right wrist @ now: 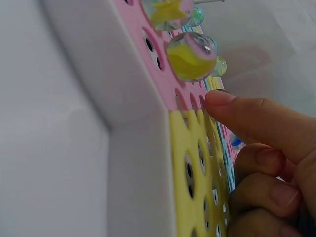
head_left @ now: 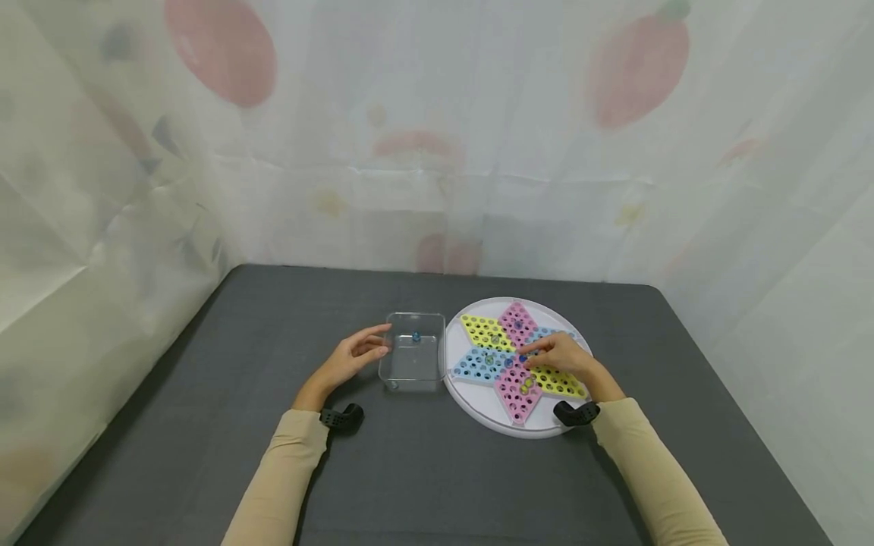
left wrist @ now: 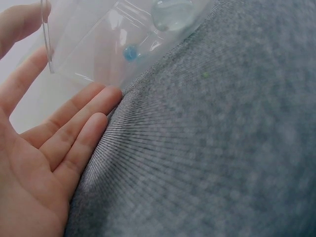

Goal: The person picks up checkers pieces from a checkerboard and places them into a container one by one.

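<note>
- On the board (head_left: 478, 379), right hand (head_left: 561, 355) pinches a blue marble (head_left: 523, 357); best lifted straight up.
- Left hand (head_left: 355, 356), fingers relaxed, steadies the box (head_left: 413, 362).

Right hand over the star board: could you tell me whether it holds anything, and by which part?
It cannot be told: the right hand rests curled on the board, its fingers by a blue marble, but no grip shows.
</note>
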